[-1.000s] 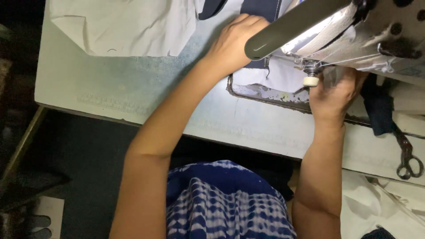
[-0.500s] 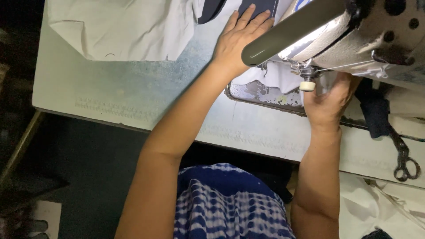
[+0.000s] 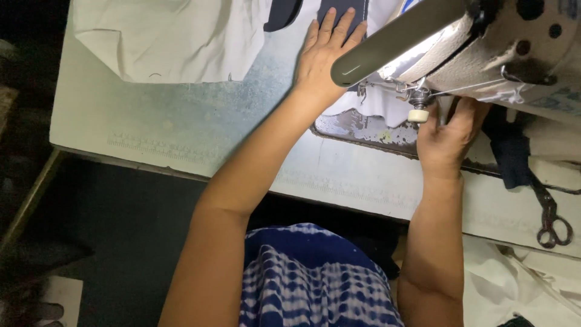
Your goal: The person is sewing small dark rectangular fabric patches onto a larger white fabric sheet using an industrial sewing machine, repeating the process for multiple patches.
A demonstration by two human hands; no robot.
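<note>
So I'm looking straight down at my sewing machine (image 3: 484, 42) and both arms are stretched out over the surface (image 3: 181, 127). My left hand (image 3: 324, 57) is open and pressed flat, fingers spread and pointing away from me, on top of the dark navy fabric piece (image 3: 345, 7) that lies at the far edge, just left of the machine arm. The white fabric (image 3: 369, 106) runs from under that palm rightward to the needle area, so its long way goes left to right across the plate, and my left hand is the one sitting on the feed-in side. My right hand (image 3: 448, 139) is up close to the presser foot (image 3: 417, 103), fingers curled in under the machine head next to the little white knob; can't really tell if it's pinching cloth or just resting there since the fingertips are hidden. Off to the far left there's a big loose sheet of white cloth (image 3: 175, 39), well apart from both hands. Scissors (image 3: 549, 215) lie on the right edge near a dark strip of fabric (image 3: 511, 160). There's a faint bluish label patch on the machine body at far right, too blurry to make out
</note>
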